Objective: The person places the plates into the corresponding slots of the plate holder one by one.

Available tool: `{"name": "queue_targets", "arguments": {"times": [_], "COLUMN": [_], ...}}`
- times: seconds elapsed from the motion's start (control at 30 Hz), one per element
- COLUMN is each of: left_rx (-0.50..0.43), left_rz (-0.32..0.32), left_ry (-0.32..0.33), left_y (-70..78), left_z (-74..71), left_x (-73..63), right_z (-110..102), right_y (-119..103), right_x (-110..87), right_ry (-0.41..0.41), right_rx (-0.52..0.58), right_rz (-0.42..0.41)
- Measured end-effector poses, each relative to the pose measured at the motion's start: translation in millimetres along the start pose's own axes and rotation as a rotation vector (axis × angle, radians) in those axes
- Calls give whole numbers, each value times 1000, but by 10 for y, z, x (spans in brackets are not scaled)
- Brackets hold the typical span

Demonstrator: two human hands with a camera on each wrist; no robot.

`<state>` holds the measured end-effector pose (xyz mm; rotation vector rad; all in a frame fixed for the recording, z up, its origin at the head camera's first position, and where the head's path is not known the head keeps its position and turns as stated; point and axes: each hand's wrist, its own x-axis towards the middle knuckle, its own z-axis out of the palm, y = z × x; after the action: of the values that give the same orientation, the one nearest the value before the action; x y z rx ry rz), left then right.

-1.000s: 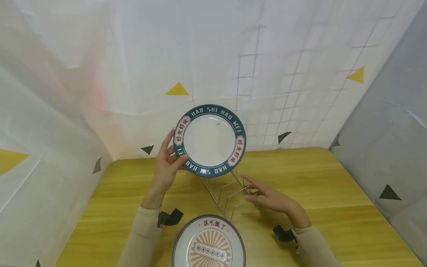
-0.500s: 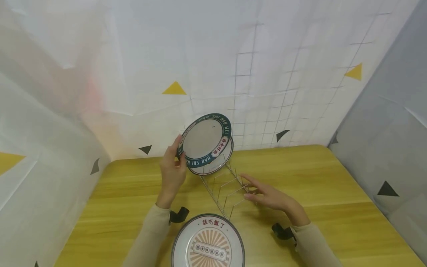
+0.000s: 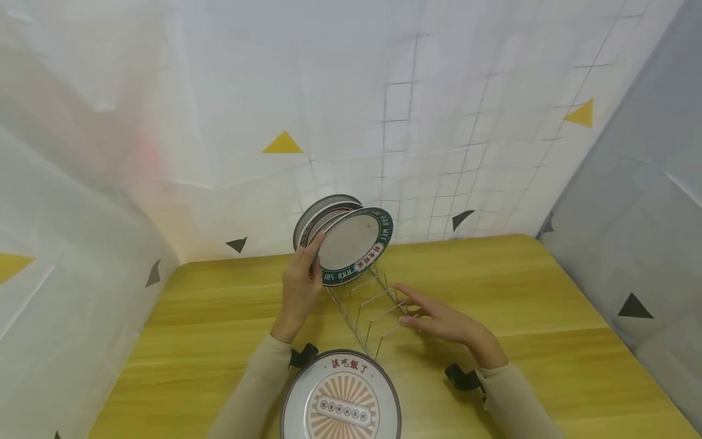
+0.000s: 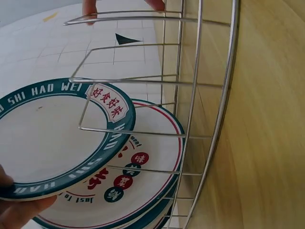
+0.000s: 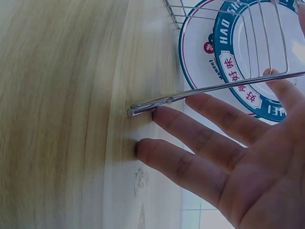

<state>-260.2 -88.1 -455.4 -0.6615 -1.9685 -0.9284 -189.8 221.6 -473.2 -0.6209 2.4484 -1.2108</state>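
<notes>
My left hand (image 3: 301, 289) pinches the left edge of a white plate with a teal lettered rim (image 3: 351, 244), thumb on its face. The plate slants over the far end of a silver wire dish rack (image 3: 359, 329), in front of other plates (image 3: 329, 204) standing there. In the left wrist view, the teal-rimmed plate overlaps a plate with red and teal writing (image 4: 143, 191) behind it. My right hand (image 3: 441, 320) lies along the rack's right side with fingers extended. In the right wrist view, its fingertips (image 5: 164, 114) are right at the rack's bottom rail.
A plate with a sunburst pattern (image 3: 340, 390) lies face up on the wooden table (image 3: 493, 292), just before the rack's near end. White sheeting (image 3: 230, 122) with yellow and black triangles stands behind the table and along both sides.
My left hand has moved forward and right, turning the teal-rimmed plate from facing me to a slant at the rack's far end. Plates behind it have come into view. My right hand stays put.
</notes>
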Motion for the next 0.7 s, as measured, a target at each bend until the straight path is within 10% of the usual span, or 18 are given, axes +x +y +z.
{"name": "queue_targets", "arguments": {"times": [0.7], "left_rx": [-11], "left_rz": [-54], "left_ry": [-132], "left_y": [-122], "left_z": [109], "left_x": [-114], "right_z": [5], "right_y": [10], "right_x": [-4], "right_ry": [0], "right_rx": [14], "right_rz": [17]}}
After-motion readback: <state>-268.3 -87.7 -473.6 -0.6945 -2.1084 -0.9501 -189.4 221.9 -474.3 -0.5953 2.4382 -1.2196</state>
